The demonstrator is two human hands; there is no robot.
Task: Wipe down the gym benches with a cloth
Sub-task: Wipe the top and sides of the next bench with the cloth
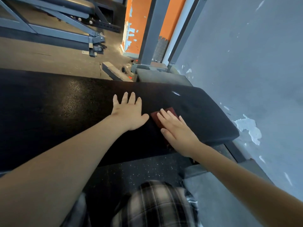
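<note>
A long black padded gym bench (57, 104) runs across the view from left to right, its rounded end near the grey wall. A small dark red folded cloth (155, 117) lies on the pad toward that end. My right hand (177, 130) lies flat on the cloth with straight fingers, covering most of it. Just left of the cloth, my left hand (129, 112) rests flat on the bare pad, fingers spread.
A grey wall with peeling paint (246, 63) stands close on the right. Behind the bench rise grey steel uprights (150, 30) and an orange pillar (136, 22). Another bench frame (65, 22) stands at the back left on dark rubber flooring (131, 171).
</note>
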